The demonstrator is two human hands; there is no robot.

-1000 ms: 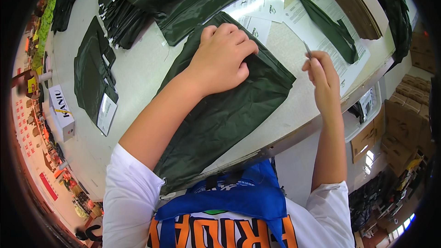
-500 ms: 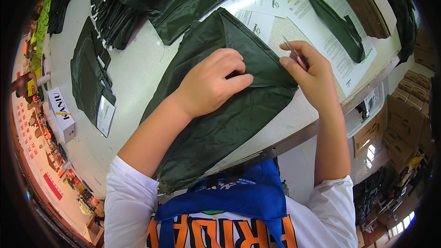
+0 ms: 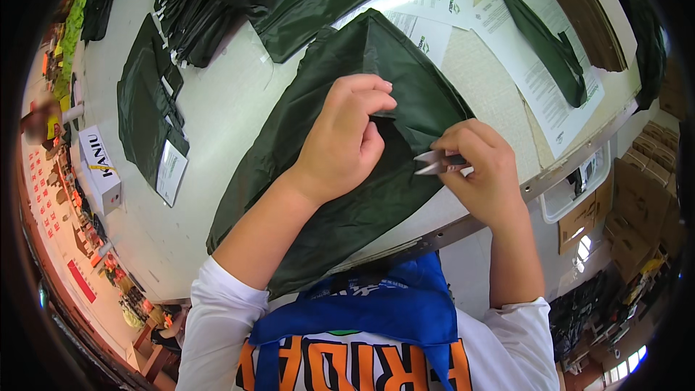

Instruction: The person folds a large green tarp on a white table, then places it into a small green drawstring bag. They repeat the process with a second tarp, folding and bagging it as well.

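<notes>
Left hand (image 3: 344, 137) in the middle of the frame, forearm slanting up from the lower left, wrist fairly straight, knuckles high! The fingers curl over the dark green fabric piece (image 3: 384, 199), thumb bent beneath them; whether they pinch the cloth, I can't tell from here. Across to the right of centre, the right hand (image 3: 478, 170): forearm almost upright from the lower right, hand tipped toward the left, fingers closed firmly around small metal snips (image 3: 438, 163). And look at those blades, parted, pointing left, right over the cloth's right-hand side!

The fabric itself takes the centre of the frame, a peak at the top, creased all through, its lower end down by the blue apron (image 3: 362, 322).

Underneath, a pale tabletop (image 3: 217, 127), its edge curving across the lower right. Busy at the top: glossy dark green packs (image 3: 340, 0) upper left of centre, a smaller dark green pack (image 3: 145, 101) at the left with a white card (image 3: 171, 174) at its lower end. Upper right, a dark green strip (image 3: 541, 25) lies over printed sheets (image 3: 557, 112), beside a brown stack (image 3: 590, 14).

Out in the room, a white box (image 3: 100, 174) far left, a pale plastic bin (image 3: 559, 211) beyond the table edge, and cardboard cartons (image 3: 637, 181) piled at the right rim.
</notes>
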